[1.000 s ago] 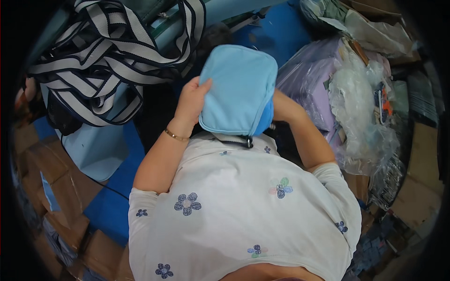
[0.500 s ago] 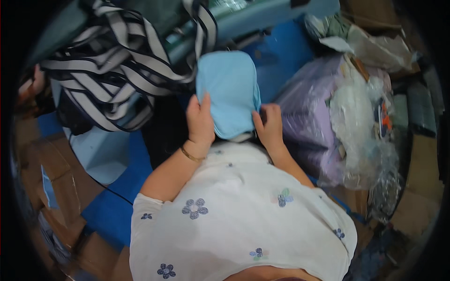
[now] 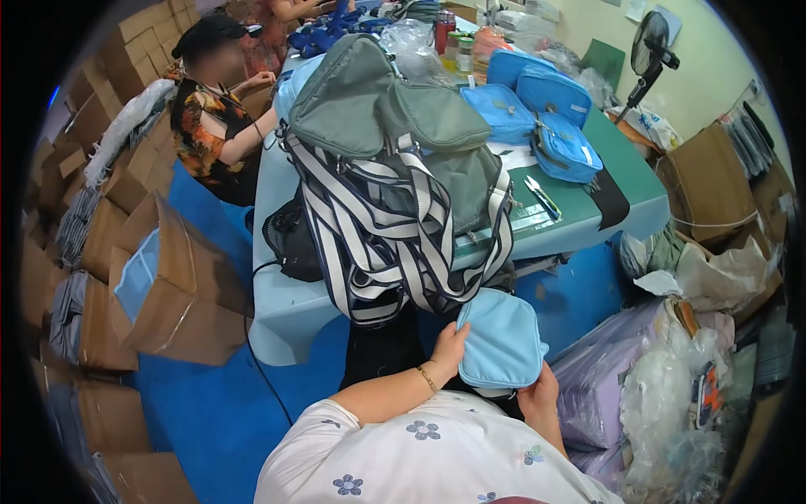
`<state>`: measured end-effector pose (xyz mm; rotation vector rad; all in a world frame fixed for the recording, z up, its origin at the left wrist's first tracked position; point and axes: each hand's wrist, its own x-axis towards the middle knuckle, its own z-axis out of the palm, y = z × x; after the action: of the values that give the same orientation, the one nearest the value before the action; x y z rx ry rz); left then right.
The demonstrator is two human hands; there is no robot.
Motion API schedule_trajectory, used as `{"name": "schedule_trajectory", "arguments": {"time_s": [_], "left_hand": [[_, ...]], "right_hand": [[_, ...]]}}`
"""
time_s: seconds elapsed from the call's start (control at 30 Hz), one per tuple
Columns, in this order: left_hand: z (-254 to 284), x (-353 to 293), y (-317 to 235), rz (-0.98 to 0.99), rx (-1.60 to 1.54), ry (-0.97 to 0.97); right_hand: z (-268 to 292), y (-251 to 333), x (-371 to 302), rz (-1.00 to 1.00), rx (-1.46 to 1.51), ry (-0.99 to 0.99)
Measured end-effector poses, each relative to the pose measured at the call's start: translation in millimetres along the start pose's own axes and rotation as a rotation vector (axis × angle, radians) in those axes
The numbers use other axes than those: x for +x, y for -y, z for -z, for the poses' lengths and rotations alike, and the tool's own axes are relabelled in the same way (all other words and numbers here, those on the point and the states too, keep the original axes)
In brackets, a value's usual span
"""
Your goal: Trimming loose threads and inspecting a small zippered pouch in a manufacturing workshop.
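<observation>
A light blue fabric pouch (image 3: 501, 340) with rounded corners is held over my lap, just off the near edge of the table. My left hand (image 3: 451, 348) grips its left edge, thumb on top and the other fingers hidden beneath. At the lower right corner my right hand (image 3: 540, 391) pinches the pouch's rim. Close beyond the pouch, black-and-white striped straps (image 3: 395, 227) hang over the table edge in a tangle, from a heap of grey-green bags (image 3: 344, 97).
On the green-topped table (image 3: 638, 189) lie several bright blue bags (image 3: 550, 97) and small snips (image 3: 541, 195). A co-worker (image 3: 220, 109) sits at the left side. Cardboard boxes (image 3: 189, 294) line the left; plastic-wrapped lilac bundles (image 3: 596, 391) stand at my right. A fan (image 3: 651, 46) stands behind.
The view has tilted up, showing the whole table and a co-worker. Both hands keep hold of the pouch, which now appears turned, with my right hand lower at its corner.
</observation>
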<state>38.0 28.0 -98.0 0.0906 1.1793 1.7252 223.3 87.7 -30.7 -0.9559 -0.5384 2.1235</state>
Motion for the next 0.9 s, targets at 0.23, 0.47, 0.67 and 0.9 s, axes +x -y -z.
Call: {"name": "schedule_trajectory", "arguments": {"time_s": [0.23,0.47,0.67,0.9], "left_hand": [[-8,-1,-19,-0.071,0.068,0.077],[-17,-19,-33,-0.146,0.333,0.393],[-11,-14,-31,0.059,0.111,0.375],[-7,-13,-72,-0.724,0.697,0.152]], "right_hand": [[-3,17,-8,-0.111,-0.019,0.063],[17,25,18,0.054,-0.231,-0.154],[-13,10,2,-0.057,-0.037,0.162],[-12,-1,-11,0.056,-0.332,0.302]]}}
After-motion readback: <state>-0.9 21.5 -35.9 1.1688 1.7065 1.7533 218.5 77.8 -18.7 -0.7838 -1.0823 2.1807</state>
